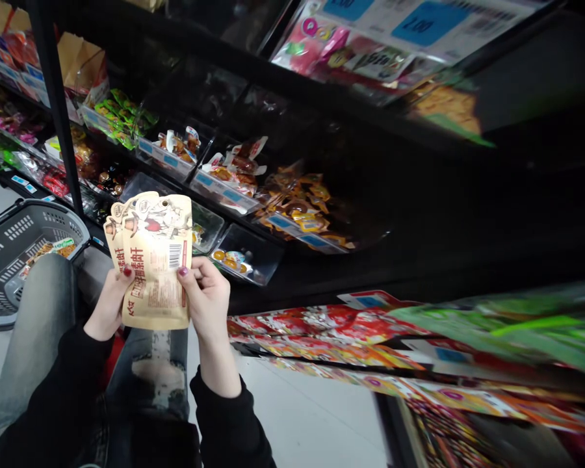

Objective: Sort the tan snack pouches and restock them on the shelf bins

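Two beige snack pouches point(158, 286), overlapping like a small fan, are held above my knees. The front one shows red characters, a drawn figure and a barcode; the other peeks out behind it on the left. My left hand point(110, 296) grips their left edge, thumb on the front. On the right edge, my right hand point(207, 292) pinches the front pouch with its thumb on top and fingers curled behind. Both pouches stand roughly upright, facing me.
A grey shopping basket point(80, 224) with a few packages stands on the floor at left. Dark shelves hold clear bins of wrapped snacks point(238, 169). Hanging snack bags point(316, 325) line the right side. A black shelf post point(61, 110) rises at left.
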### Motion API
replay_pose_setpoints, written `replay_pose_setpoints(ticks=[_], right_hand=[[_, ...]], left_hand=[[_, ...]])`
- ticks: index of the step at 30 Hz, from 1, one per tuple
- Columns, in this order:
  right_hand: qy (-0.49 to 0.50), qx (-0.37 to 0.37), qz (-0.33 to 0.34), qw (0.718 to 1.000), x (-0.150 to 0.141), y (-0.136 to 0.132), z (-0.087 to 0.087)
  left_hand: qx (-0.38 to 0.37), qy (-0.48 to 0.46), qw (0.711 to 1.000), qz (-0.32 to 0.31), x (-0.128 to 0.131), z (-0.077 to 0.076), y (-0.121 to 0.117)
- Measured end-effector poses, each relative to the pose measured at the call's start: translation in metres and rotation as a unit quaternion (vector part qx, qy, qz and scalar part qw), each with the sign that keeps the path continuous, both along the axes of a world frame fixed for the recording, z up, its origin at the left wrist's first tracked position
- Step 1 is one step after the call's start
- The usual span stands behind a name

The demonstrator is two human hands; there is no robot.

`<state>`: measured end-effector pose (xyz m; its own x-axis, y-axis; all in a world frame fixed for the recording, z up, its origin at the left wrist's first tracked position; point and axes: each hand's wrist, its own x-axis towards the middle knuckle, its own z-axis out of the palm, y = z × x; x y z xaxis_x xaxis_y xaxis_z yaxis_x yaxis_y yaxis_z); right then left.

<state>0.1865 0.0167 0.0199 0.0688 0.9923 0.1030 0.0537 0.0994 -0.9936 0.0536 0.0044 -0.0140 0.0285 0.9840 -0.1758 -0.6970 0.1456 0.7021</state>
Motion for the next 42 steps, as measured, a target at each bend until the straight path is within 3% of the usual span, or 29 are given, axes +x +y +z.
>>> replay_pose_setpoints(ticks=[3, 6, 9, 14, 21, 29, 38, 42], right_hand=[[0.032, 0.007, -0.014, 0.999, 0.001, -0.003, -0.004], [0.126, 0.0, -0.058, 0.99, 0.01, -0.002, -0.004], [0.25, -0.041, -0.083, 0.964, 0.024, 0.003, 0.002], [0.412, -0.086, -0.027, 0.907, 0.046, 0.014, 0.005], [0.337, -0.113, -0.029, 0.934, 0.067, 0.003, -0.009], [0.343, -0.159, 0.04, 0.925, 0.053, -0.002, -0.003], [0.216, -0.094, -0.02, 0.971, 0.05, -0.002, 0.015], [0.169, -0.085, -0.025, 0.982, 0.058, 0.012, 0.01]], left_hand=[[0.027, 0.008, 1.0, 0.004, 0.0, 0.0, 0.001], [-0.001, 0.011, 1.0, 0.012, -0.001, 0.002, 0.002], [-0.029, 0.0, 0.999, 0.026, -0.002, 0.005, 0.003], [-0.038, -0.013, 0.998, 0.041, -0.005, 0.007, 0.001], [-0.042, -0.014, 0.999, 0.022, -0.005, 0.009, 0.0], [-0.047, -0.018, 0.999, 0.013, -0.005, 0.008, 0.0], [-0.044, -0.017, 0.999, 0.025, -0.005, 0.01, 0.001], [-0.048, -0.034, 0.998, 0.005, -0.006, 0.008, -0.001]])
